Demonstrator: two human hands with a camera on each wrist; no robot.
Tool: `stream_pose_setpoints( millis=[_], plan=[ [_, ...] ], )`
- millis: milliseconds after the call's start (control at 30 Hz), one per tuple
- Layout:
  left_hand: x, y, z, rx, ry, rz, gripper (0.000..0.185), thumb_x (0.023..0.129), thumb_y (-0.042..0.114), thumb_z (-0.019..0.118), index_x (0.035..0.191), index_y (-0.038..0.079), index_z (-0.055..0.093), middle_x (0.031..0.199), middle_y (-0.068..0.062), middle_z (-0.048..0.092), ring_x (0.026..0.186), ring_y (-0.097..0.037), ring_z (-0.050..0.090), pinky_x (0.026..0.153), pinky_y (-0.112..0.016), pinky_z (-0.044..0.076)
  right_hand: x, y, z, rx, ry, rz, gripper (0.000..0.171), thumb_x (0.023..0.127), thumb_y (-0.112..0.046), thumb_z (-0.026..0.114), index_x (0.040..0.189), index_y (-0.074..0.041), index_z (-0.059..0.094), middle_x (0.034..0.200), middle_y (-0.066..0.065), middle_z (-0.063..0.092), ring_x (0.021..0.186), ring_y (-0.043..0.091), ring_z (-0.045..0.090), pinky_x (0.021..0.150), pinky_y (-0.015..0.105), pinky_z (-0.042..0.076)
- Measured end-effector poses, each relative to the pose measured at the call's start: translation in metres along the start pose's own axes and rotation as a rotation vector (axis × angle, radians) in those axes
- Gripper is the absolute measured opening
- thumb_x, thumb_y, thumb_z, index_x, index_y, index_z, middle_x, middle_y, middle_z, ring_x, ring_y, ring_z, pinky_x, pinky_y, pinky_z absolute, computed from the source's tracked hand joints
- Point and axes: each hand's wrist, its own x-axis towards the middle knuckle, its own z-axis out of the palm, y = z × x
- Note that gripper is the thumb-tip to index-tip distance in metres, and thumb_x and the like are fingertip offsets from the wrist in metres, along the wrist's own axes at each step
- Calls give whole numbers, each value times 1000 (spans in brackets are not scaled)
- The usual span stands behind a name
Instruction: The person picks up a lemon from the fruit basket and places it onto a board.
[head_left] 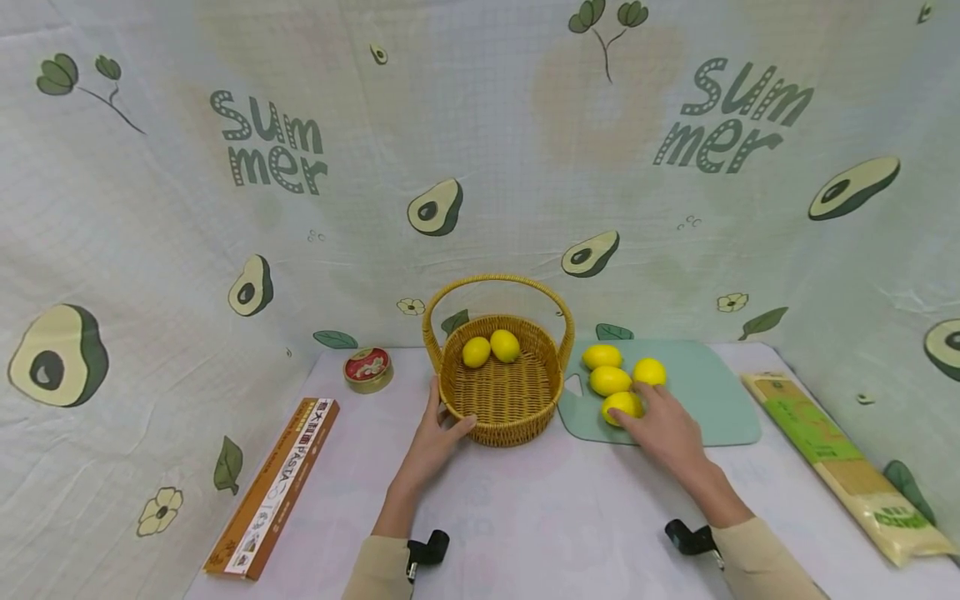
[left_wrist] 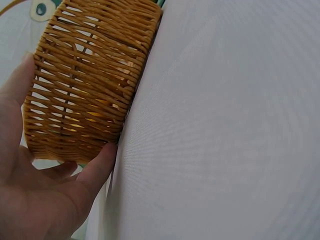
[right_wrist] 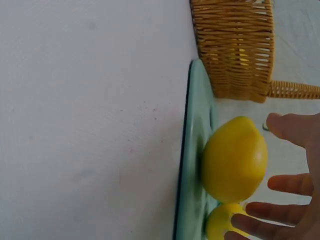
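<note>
Overhead, the left hand (head_left: 438, 429) clasps the basket (head_left: 501, 392) mid-tabletop; the right hand (head_left: 660, 425), fingers spread, half-hides a lemon (head_left: 619, 405) on the board (head_left: 712, 392). Left wrist: weave (left_wrist: 85, 85) hides the contents. Right wrist: lemon (right_wrist: 234, 159), fingers (right_wrist: 287, 127) cropped.

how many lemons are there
6: two lemons in the wicker basket, four lemons on the green cutting board, the nearest under the right hand. None seem hidden.
</note>
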Motion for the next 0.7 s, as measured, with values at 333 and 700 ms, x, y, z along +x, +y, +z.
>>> stream_pose_setpoints(
  millis=[333,700],
  plan=[
    [1,-2,0,-12,7,-13,109,88,40,75,158,37,-9,168,3,-6,152,-36,21,118,-57,31,4,-33,-6,107,92,-217,50,92,-30,68,135,-7,58,132,18,60,118,38,58,95,59,49],
    [-9,21,-3,-5,-18,-28,114,85,45,77,160,27,-8,169,-1,-7,152,-38,19,119,-55,29,28,-95,10,175,-10,-437,43,94,-21,67,135,-11,60,130,8,63,113,29,62,92,48,54]
  ],
)
